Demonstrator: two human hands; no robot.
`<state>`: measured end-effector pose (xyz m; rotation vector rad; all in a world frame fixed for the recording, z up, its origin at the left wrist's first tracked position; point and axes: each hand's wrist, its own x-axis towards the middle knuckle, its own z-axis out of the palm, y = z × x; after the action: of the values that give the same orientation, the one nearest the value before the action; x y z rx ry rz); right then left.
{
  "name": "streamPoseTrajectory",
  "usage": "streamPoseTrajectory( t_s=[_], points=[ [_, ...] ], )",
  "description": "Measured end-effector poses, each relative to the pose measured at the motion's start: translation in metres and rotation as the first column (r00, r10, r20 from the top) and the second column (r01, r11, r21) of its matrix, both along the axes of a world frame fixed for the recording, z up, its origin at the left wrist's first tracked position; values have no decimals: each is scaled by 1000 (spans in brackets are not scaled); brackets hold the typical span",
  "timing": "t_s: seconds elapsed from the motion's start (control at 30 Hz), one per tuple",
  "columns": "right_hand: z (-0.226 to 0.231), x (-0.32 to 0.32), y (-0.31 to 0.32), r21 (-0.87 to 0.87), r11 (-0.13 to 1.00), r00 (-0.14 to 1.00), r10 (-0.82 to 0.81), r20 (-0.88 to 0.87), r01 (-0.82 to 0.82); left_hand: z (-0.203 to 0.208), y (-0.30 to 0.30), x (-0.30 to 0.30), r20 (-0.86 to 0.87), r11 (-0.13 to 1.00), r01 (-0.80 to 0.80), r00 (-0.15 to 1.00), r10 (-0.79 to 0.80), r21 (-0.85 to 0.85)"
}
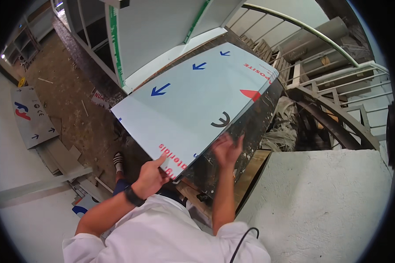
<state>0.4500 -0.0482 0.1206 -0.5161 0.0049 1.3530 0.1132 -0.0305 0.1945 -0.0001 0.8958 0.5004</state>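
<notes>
Both hands [150, 179] [228, 151] forward, right blurred

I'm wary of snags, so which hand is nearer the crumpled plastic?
Right. The right hand is left of the crumpled plastic, apart from it; the left hand is farther left, holding the panel.

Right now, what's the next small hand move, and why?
Probably bring the right hand onto the pale panel's right edge: the left hand holds the near end, while the right, motion-blurred and open, is beside that edge; contact is unclear.
</notes>
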Motion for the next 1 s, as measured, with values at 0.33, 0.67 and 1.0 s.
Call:
streamPoseTrajectory(
  t_s=[0.33,0.67,1.0],
  points=[
    [-53,-52,-95,-314,941,854,57,516,127,-102,-7,95,57,962,261,962,-266,83],
    [-93,-50,-104,-661,746,872,267,411,83,-156,-16,97,-121,923,384,917,-380,14],
    [-102,-53,-104,-653,751,837,292,462,98,-177,-13,94,-116,905,424,901,-418,28]
  ],
)
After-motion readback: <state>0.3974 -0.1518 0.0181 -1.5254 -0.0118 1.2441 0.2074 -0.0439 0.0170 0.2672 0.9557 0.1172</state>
